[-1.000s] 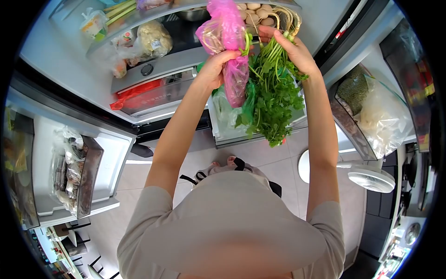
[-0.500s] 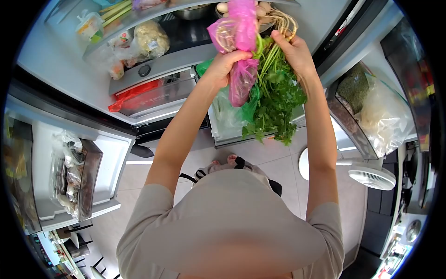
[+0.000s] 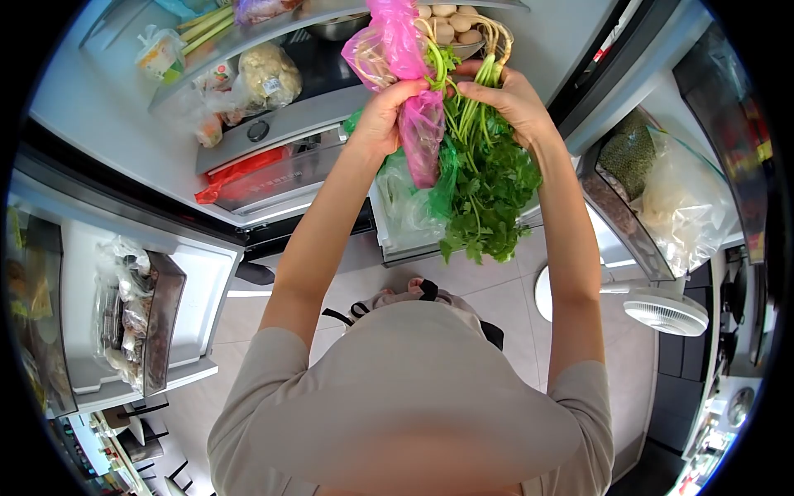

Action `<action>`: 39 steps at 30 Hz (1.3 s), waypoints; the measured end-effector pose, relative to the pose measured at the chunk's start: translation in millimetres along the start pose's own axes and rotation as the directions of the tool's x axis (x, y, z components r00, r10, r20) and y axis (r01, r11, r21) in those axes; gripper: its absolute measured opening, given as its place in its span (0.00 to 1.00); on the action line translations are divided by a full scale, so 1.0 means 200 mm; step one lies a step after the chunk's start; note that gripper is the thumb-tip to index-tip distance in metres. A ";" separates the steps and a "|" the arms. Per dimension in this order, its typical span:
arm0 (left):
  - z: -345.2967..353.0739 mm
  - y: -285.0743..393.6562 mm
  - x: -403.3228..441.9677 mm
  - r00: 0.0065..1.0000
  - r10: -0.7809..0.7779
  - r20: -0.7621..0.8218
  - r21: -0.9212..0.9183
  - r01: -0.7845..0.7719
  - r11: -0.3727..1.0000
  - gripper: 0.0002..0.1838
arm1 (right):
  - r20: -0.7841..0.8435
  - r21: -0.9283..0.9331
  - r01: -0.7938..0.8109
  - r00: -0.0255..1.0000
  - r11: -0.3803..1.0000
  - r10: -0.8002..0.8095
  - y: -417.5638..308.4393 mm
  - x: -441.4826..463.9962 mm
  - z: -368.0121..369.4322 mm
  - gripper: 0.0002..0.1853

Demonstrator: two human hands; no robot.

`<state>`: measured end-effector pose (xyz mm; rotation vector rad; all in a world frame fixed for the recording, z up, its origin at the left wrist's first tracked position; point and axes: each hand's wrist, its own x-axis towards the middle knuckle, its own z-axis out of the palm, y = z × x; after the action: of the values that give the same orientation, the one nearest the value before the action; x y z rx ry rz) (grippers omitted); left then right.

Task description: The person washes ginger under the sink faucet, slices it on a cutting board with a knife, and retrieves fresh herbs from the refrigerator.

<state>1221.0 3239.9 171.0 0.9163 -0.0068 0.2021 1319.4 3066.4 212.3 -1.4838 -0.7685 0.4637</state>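
In front of the open fridge, my left hand (image 3: 390, 116) is closed around a pink plastic bag (image 3: 401, 45), whose lower end hangs below my fingers. Pale roots show through the bag's film at its left side. My right hand (image 3: 511, 103) grips the stems of a leafy bunch of coriander (image 3: 492, 178), with long pale roots curling above my fingers and leaves hanging down. A few green stems cross between the two hands near the bag. Some of my right fingers are hidden behind the stems.
Eggs (image 3: 447, 29) fill a bowl behind the hands. Below is a pulled-out drawer (image 3: 397, 252) with clear and green bags (image 3: 413, 207). A bagged cauliflower (image 3: 270, 76) rests on the shelf at left. Open fridge doors flank me; a white fan (image 3: 666, 314) stands at right.
My right hand has shifted left and down, from near the roots onto the stems. The pink bag and my left hand have moved slightly left, and more eggs show.
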 end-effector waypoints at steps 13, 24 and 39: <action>-0.13 0.06 -0.06 0.989 0.149 -0.017 -0.086 -0.150 0.985 0.21 | -0.158 0.179 0.170 0.977 0.969 -0.142 -0.17 0.01 -0.20 0.09; -0.26 0.06 -0.07 0.984 0.176 -0.009 -0.207 -0.174 0.963 0.19 | 0.116 -0.069 0.315 0.945 0.947 -0.306 -0.32 0.07 -0.21 0.09; -0.21 0.00 -0.17 0.937 0.327 -0.120 -0.203 -0.346 0.916 0.24 | -0.361 0.501 0.415 0.898 0.759 -0.252 -0.47 0.22 -0.38 0.08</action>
<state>1185.2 3267.1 142.1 0.6776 -0.1094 0.5512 1386.1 3036.9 318.8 -0.7938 -0.5873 0.1747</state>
